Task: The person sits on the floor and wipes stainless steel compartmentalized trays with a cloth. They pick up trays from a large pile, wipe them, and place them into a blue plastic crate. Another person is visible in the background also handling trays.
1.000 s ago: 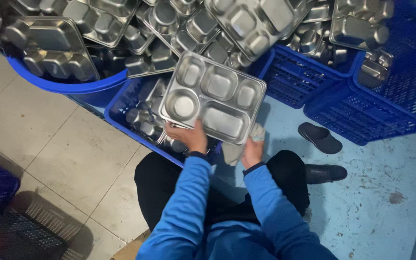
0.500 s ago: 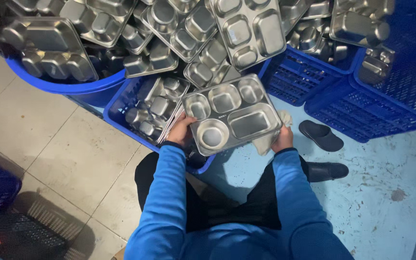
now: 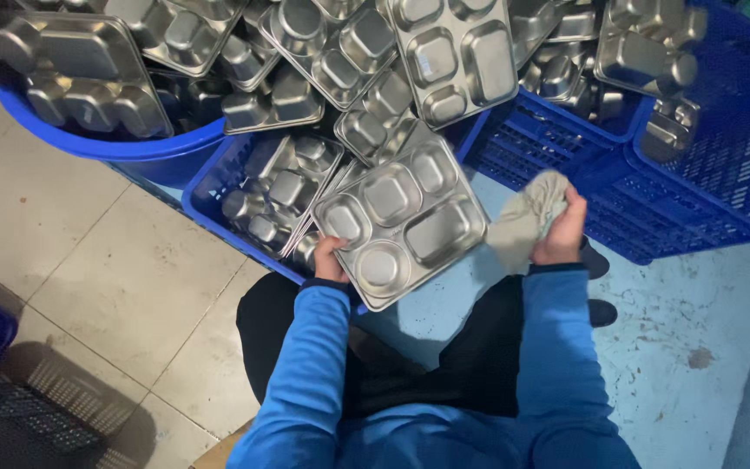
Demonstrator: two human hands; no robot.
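Observation:
My left hand (image 3: 328,258) grips the near left edge of a steel compartment tray (image 3: 401,217), which is tilted with its hollows facing up, just above my lap. Off to the right of the tray, my right hand (image 3: 562,233) is closed on a crumpled grey cloth (image 3: 524,219) and is no longer touching the tray. Both arms wear blue sleeves. Directly behind the tray, a blue crate (image 3: 206,207) holds several more steel trays.
A round blue tub (image 3: 123,148) at the back left is heaped with trays. Blue slotted crates (image 3: 722,174) at the right hold more trays. Tiled floor lies at the left, pale blue floor at the right, with a dark sandal (image 3: 602,311) by my right leg.
The tray has turned and shifted left, held now by my left hand alone. My right hand has come off its edge and moved right, with the cloth bunched in it.

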